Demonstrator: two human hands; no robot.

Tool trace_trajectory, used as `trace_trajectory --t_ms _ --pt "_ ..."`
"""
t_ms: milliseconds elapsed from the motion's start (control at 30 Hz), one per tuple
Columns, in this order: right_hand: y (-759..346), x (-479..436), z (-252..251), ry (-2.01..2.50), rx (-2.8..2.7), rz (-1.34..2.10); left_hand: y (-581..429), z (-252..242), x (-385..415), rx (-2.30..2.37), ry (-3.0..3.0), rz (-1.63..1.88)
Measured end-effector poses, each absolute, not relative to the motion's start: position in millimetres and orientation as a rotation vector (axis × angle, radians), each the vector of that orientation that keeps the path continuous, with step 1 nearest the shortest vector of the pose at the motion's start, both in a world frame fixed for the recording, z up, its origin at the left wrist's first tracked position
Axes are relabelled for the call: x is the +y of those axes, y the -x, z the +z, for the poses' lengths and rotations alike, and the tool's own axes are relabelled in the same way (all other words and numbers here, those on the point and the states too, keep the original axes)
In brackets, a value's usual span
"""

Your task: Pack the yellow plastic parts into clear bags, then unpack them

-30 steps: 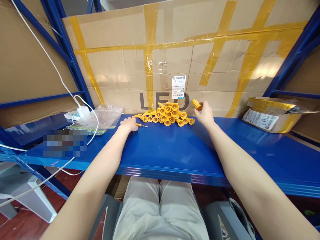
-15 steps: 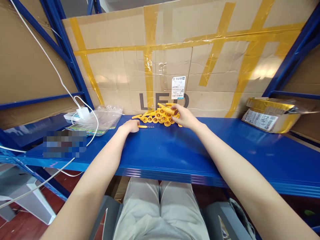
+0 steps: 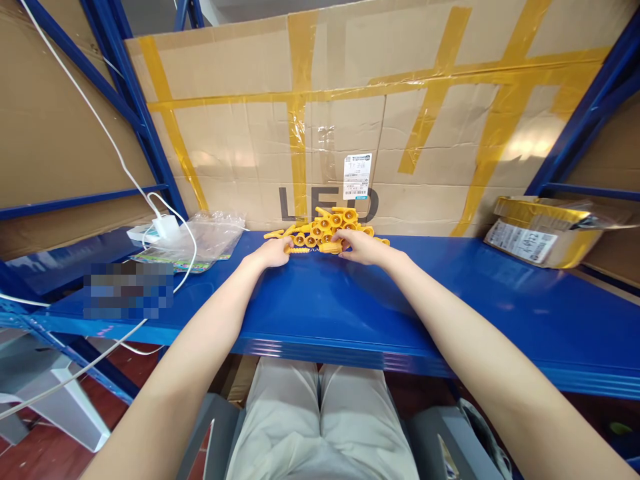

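Observation:
On the blue shelf my left hand (image 3: pixel 275 253) is closed on a thin yellow ribbed rod (image 3: pixel 300 251); a fine zigzag metal tip sticks out of it to the right. My right hand (image 3: pixel 361 246) pinches a yellow plastic piece (image 3: pixel 329 247), which lies level just right of the metal tip. Whether the two touch is too small to tell. Behind both hands is a pile of yellow plastic pieces (image 3: pixel 336 219), many with round, cup-like ends facing me. My right fingers cover part of the pile's front.
A large taped cardboard box (image 3: pixel 240 147) stands along the back. Clear plastic bags (image 3: pixel 213 237), a white plug adapter (image 3: pixel 167 227) and a white cable (image 3: pixel 194 247) lie at the left. A small taped carton (image 3: pixel 540 230) sits at the right, beside the blue rack post (image 3: pixel 583 107).
My right hand has come from the top of the pile down to its front, bringing a yellow piece. My left hand has shifted slightly right with the ribbed rod.

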State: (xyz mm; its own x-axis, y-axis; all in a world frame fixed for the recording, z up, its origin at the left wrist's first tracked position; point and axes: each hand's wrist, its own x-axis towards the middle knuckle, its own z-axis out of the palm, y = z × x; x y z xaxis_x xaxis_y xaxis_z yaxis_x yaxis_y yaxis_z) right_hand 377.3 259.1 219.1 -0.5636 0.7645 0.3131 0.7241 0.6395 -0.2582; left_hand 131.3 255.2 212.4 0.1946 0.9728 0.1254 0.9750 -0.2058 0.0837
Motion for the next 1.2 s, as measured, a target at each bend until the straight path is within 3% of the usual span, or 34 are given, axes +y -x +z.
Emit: trace_trajectory --t_ms 333,700,967,1200 --pt "-380 261 218 1.299 -2.449 0.039 -132 213 255 -1.988 2.431 -0.243" --pt "-380 262 216 1.261 -2.422 0.176 -134 209 257 -1.899 2.487 -0.379" --pt "-384 268 211 1.207 -2.356 0.471 -144 204 256 -1.674 2.54 -0.554" --pt "-392 276 202 1.15 -1.996 1.192 -149 207 251 -1.757 2.509 -0.611"
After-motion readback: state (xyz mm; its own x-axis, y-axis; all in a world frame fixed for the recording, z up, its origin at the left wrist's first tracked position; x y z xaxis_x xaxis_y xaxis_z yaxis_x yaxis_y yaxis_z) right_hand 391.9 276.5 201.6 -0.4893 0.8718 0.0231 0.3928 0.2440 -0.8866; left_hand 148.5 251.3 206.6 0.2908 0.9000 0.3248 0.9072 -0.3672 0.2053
